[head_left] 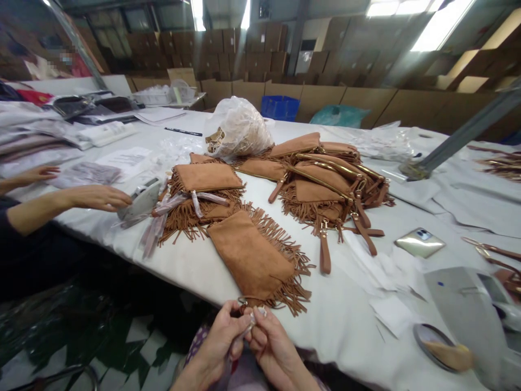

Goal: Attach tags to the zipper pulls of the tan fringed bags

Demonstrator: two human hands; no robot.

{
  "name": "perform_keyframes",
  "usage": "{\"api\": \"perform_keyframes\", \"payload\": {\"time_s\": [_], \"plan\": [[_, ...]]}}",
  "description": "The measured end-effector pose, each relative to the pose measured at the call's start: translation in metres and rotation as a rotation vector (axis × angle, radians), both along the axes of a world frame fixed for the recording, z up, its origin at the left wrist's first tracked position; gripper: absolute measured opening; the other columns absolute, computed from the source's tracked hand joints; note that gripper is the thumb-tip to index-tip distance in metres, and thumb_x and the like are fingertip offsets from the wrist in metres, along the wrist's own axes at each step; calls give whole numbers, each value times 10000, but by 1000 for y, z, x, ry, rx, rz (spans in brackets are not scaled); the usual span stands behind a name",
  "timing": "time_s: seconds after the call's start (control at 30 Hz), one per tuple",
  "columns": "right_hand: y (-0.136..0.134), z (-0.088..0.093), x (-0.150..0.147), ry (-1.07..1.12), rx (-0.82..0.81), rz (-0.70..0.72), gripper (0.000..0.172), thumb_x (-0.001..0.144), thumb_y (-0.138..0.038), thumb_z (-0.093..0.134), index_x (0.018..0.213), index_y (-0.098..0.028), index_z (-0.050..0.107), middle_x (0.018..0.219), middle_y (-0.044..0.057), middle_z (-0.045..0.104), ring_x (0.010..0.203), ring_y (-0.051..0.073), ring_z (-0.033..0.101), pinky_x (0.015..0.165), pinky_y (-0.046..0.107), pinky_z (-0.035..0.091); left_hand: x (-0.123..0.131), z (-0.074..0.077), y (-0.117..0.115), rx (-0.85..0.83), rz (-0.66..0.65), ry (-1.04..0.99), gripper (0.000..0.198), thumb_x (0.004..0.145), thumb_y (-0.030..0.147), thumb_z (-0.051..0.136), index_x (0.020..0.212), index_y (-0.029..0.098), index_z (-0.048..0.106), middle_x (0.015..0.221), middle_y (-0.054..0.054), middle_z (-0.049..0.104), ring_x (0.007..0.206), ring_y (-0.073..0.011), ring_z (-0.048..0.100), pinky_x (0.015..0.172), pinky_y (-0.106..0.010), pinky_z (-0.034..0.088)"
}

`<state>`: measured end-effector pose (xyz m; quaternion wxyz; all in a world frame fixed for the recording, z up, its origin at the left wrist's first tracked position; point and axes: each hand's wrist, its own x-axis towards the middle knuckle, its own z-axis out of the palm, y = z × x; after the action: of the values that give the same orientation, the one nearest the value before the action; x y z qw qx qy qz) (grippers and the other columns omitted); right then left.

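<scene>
A tan suede fringed pouch (254, 255) lies flat at the table's front edge, its fringe spread to the right. At its near corner is a metal ring (243, 300). Just below that ring, my left hand (223, 336) is closed around a strap (240, 339) in pale wrapping. My right hand (271, 342) pinches the strap's upper end, fingertips meeting the left ones. Fingers hide most of the strap. Behind lies a stack of fringed pouches (209, 176) with wrapped straps. To the right is a bigger pile of pouches (321, 187) with gold zips and bare leather wrist straps.
At left a co-worker's hand (95, 197) touches a grey tape dispenser (144, 201). A stuffed plastic bag (240, 127) stands behind the pouches. On the right are a phone (420, 241), paper scraps (391, 315), another dispenser (464, 309), a tape roll (437, 347) and a metal post (459, 127).
</scene>
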<state>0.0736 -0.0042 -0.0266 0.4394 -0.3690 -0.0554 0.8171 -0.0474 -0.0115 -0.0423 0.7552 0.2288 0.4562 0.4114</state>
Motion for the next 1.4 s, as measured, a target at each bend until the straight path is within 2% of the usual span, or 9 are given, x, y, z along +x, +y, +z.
{"api": "perform_keyframes", "payload": {"time_s": [0.23, 0.33, 0.5, 0.67, 0.83, 0.93, 1.03, 1.23, 1.4], "plan": [[22, -4, 10, 48, 58, 126, 338, 686, -374, 763, 658, -150, 512, 470, -105, 436, 333, -16, 158, 336, 139, 148, -3, 2, 11, -41, -156, -163, 414, 730, 413, 713, 899, 208, 395, 622, 64, 535, 361, -14, 353, 380, -148, 209], [37, -2, 22, -33, 93, 220, 368, 688, -409, 746, 592, -163, 490, 347, -139, 298, 303, 0, 144, 335, 156, 167, -6, 9, 21, 111, -187, 188, 327, 831, 515, 536, 890, 214, 421, 634, 31, 569, 458, -92, 493, 449, -192, 324], [51, -3, 41, -260, 128, 167, 356, 676, -437, 730, 646, -141, 535, 497, -66, 543, 301, -22, 131, 335, 170, 66, -8, 17, 30, 520, -244, 1076, 175, 858, 384, 501, 879, 216, 548, 765, -20, 594, 768, -201, 568, 713, -297, 401], [45, -13, 55, -660, 265, 212, 350, 698, -483, 680, 773, -161, 563, 542, -17, 626, 273, 32, 267, 313, 194, 152, 10, 8, 21, 720, -421, 1440, 101, 849, 242, 490, 867, 206, 582, 892, -70, 569, 874, -243, 533, 752, -326, 383], [24, -7, 73, -1450, 671, 35, 322, 781, -369, 621, 1057, -203, 619, 764, 64, 671, 663, 215, 620, 584, 315, 488, 4, 15, 23, 609, -389, 1185, 203, 899, 243, 380, 773, 205, 535, 755, -35, 588, 729, -199, 557, 669, -285, 375], [17, 1, 67, -1503, 1065, 114, 402, 818, -240, 566, 1220, -233, 550, 1042, 110, 629, 941, 253, 605, 799, 377, 500, 1, 28, 28, 460, -393, 911, 228, 897, 308, 402, 735, 205, 525, 595, 19, 561, 573, -158, 528, 565, -244, 344], [21, 5, 53, -1399, 1262, 235, 338, 856, -162, 479, 1172, -230, 576, 1012, 99, 612, 907, 214, 597, 771, 340, 509, 5, 40, 32, 490, -353, 820, 236, 873, 340, 461, 701, 196, 535, 605, 23, 563, 582, -143, 505, 557, -227, 334], [31, 4, 50, -1251, 1053, 119, 173, 885, -252, 495, 896, -212, 663, 850, 62, 654, 794, 187, 600, 695, 283, 466, 10, 44, 47, 588, -225, 705, 327, 850, 419, 517, 1054, 177, 597, 878, -49, 655, 736, -175, 577, 658, -247, 440], [30, 4, 60, -1157, 775, 22, 147, 828, -275, 562, 853, -207, 690, 739, 27, 680, 660, 175, 596, 612, 262, 445, 28, 44, 65, 779, -392, 632, 369, 854, 315, 516, 1194, 194, 593, 1166, -95, 645, 1062, -227, 573, 932, -305, 423]]}}
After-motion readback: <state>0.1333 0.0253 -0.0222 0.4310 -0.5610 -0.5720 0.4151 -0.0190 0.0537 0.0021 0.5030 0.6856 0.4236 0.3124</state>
